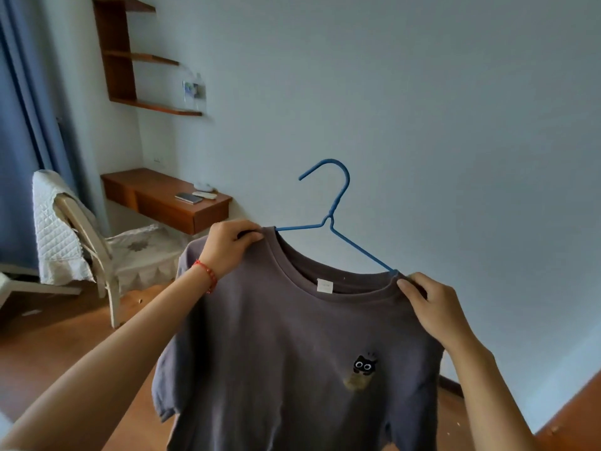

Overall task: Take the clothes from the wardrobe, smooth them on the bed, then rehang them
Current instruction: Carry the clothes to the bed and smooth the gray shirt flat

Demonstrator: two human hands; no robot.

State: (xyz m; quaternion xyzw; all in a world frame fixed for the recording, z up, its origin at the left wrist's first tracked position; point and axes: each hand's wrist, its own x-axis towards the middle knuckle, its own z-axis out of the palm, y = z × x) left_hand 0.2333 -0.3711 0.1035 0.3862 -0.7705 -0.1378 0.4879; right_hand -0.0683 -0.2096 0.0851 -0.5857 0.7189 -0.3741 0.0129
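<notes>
A grey T-shirt [286, 346] with a small cartoon patch on the chest hangs in the air in front of me on a blue wire hanger [335, 203]. The hanger's hook points up and left, and its arms run inside the collar. My left hand [227, 245] pinches the shirt's left shoulder at the collar. At the right end of the collar, my right hand [435, 307] pinches the shoulder over the hanger's end. The shirt hangs tilted, its left shoulder higher. No wardrobe or bed is in view.
A pale wall fills the background. At the left stand a chair [81, 236] draped with a white quilted cloth, a wall-mounted wooden desk [169, 203] with a phone on it, wooden shelves [130, 56] and a blue curtain [19, 141]. The floor is wood.
</notes>
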